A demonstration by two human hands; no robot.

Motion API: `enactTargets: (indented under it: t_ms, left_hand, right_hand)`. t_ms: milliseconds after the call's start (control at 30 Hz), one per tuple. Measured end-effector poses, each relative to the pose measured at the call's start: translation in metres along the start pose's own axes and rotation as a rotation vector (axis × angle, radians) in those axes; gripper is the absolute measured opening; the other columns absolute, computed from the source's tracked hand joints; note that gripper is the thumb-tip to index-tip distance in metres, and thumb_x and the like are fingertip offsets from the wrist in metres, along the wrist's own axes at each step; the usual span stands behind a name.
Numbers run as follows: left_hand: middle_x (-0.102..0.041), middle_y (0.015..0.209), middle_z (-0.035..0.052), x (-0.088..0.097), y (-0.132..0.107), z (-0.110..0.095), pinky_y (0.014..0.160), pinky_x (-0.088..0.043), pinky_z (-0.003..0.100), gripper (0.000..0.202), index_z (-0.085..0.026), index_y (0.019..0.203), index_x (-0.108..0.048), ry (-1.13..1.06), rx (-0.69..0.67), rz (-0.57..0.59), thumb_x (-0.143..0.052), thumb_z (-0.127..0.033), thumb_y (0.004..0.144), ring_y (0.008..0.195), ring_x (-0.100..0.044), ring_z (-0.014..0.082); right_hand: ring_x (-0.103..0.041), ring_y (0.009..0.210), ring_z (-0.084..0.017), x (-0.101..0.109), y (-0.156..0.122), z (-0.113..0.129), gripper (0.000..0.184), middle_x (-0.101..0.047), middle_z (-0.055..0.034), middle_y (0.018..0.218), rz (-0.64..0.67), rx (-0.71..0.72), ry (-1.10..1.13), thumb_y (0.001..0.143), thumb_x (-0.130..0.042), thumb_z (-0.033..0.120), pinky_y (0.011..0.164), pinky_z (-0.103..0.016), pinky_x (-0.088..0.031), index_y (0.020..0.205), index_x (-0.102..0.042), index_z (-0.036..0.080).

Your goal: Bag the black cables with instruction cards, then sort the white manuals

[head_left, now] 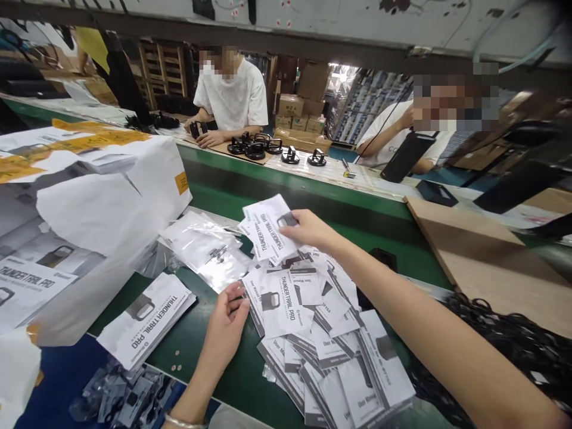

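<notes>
My right hand [304,229] pinches a few user manuals [267,225], white with grey print reading "Thunder Trail Pro", and holds them over the far side of a loose pile of similar manuals [286,313]. At the left edge of that pile is my left hand [227,320], its fingers loosely curled and nothing visible in them; whether the fingertips touch the manuals I cannot tell. A neater stack of manuals [145,319] lies to the left of it. Clear plastic bags [208,247] lie beyond my left hand.
A large torn white paper package [111,208] with printed manuals stands at left. Small bagged parts [134,393] lie at lower left, black cables [500,351] at right. Across the green-sided bench, two people in white shirts sit near black ring-shaped parts [254,146]. A cardboard sheet [491,256] leans at right.
</notes>
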State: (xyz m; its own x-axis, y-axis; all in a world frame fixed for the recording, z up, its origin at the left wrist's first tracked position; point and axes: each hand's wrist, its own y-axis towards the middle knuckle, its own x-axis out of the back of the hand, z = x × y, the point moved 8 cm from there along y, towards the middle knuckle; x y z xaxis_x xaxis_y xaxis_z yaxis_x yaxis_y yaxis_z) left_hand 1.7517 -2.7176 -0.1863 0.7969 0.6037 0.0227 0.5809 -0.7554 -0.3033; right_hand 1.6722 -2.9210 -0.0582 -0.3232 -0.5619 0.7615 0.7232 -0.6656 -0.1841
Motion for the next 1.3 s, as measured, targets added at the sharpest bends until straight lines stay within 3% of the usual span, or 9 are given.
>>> enactTargets:
  t_ms: [233, 400, 567, 700, 800, 900, 1033, 1200, 1300]
  left_hand:
    - [-0.051, 0.124, 0.0193, -0.025, -0.010, -0.001, 0.088, -0.045, 0.034, 0.074, -0.011, 0.134, -0.028, 0.017, 0.153, 0.139, -0.063, -0.032, 0.073, 0.104, -0.056, 0.0233]
    - [-0.058, 0.114, 0.0141, -0.049, -0.018, -0.007, 0.082, -0.047, 0.034, 0.090, -0.018, 0.140, -0.016, 0.057, 0.053, 0.149, -0.067, -0.020, 0.067, 0.095, -0.061, 0.0230]
    - [-0.069, 0.091, 0.0081, -0.052, -0.010, -0.042, 0.074, -0.049, 0.034, 0.049, -0.020, 0.123, -0.049, 0.197, -0.267, 0.149, -0.056, -0.030, 0.076, 0.084, -0.064, 0.0239]
    - [-0.067, 0.071, 0.0027, -0.059, -0.008, -0.078, 0.061, -0.046, 0.028, 0.021, -0.019, 0.079, -0.067, 0.330, -0.416, 0.255, -0.053, -0.034, 0.077, 0.067, -0.061, 0.0208]
    - [-0.062, 0.067, 0.0008, -0.068, -0.021, -0.092, 0.063, -0.042, 0.027, 0.018, -0.019, 0.068, -0.065, 0.397, -0.447, 0.329, -0.055, -0.031, 0.077, 0.068, -0.056, 0.0186]
    - [-0.062, 0.073, 0.0009, -0.075, -0.030, -0.096, 0.068, -0.041, 0.028, 0.016, -0.021, 0.073, -0.066, 0.423, -0.439, 0.381, -0.053, -0.029, 0.078, 0.073, -0.055, 0.0186]
    - [-0.065, 0.087, 0.0028, -0.074, -0.027, -0.104, 0.073, -0.044, 0.030, 0.022, -0.023, 0.091, -0.067, 0.406, -0.421, 0.379, -0.053, -0.034, 0.079, 0.082, -0.057, 0.0199]
    - [-0.062, 0.098, 0.0060, -0.032, 0.000, -0.100, 0.072, -0.049, 0.031, 0.041, -0.021, 0.117, -0.053, 0.388, -0.349, 0.118, -0.048, -0.041, 0.081, 0.085, -0.059, 0.0194]
    - [-0.061, 0.102, 0.0075, -0.009, 0.010, -0.074, 0.073, -0.049, 0.034, 0.040, -0.020, 0.112, -0.056, 0.461, -0.320, 0.054, -0.053, -0.041, 0.077, 0.084, -0.059, 0.0203]
  right_hand:
    - [-0.065, 0.069, -0.021, -0.052, -0.075, -0.083, 0.013, -0.070, -0.0057, 0.078, 0.118, -0.334, 0.377, 0.074, -0.063, 0.028, 0.056, -0.029, -0.051, 0.079, -0.063, 0.017]
    - [-0.064, 0.079, -0.021, -0.062, -0.084, -0.099, 0.016, -0.067, -0.0067, 0.088, 0.045, -0.319, 0.434, 0.078, -0.055, 0.031, 0.066, -0.032, -0.050, 0.086, -0.057, 0.017]
    - [-0.059, 0.090, -0.023, -0.009, -0.097, -0.037, 0.013, -0.063, -0.0080, 0.095, -0.065, 0.174, 0.108, 0.081, -0.051, 0.028, 0.080, -0.038, -0.047, 0.088, -0.057, 0.018]
    - [-0.049, 0.111, -0.029, -0.016, -0.129, 0.028, 0.019, -0.056, -0.0151, 0.115, -0.082, 0.663, -0.557, 0.076, -0.049, 0.010, 0.100, -0.048, -0.032, 0.087, -0.061, 0.018]
    - [-0.057, 0.096, -0.026, -0.031, -0.139, 0.045, 0.023, -0.062, -0.0135, 0.092, -0.074, 0.733, -0.804, 0.078, -0.043, 0.004, 0.107, -0.048, -0.023, 0.087, -0.061, 0.016]
    - [-0.049, 0.111, -0.028, -0.031, -0.142, 0.049, 0.021, -0.060, -0.0153, 0.104, -0.068, 0.739, -0.812, 0.080, -0.043, 0.005, 0.107, -0.052, -0.016, 0.085, -0.060, 0.016]
    - [-0.061, 0.087, -0.026, -0.007, -0.124, 0.023, 0.014, -0.065, -0.0097, 0.086, 0.070, 0.463, -0.687, 0.081, -0.047, 0.007, 0.087, -0.045, -0.042, 0.083, -0.058, 0.017]
    - [-0.058, 0.097, -0.026, 0.076, -0.105, -0.040, 0.041, -0.063, -0.0084, 0.103, -0.299, 0.023, -0.113, 0.076, -0.062, 0.023, 0.077, -0.037, -0.046, 0.114, -0.047, 0.022]
    - [-0.057, 0.100, -0.027, 0.081, -0.102, -0.076, 0.044, -0.063, -0.0100, 0.105, -0.325, -0.065, 0.209, 0.073, -0.064, 0.026, 0.075, -0.036, -0.048, 0.114, -0.050, 0.021]
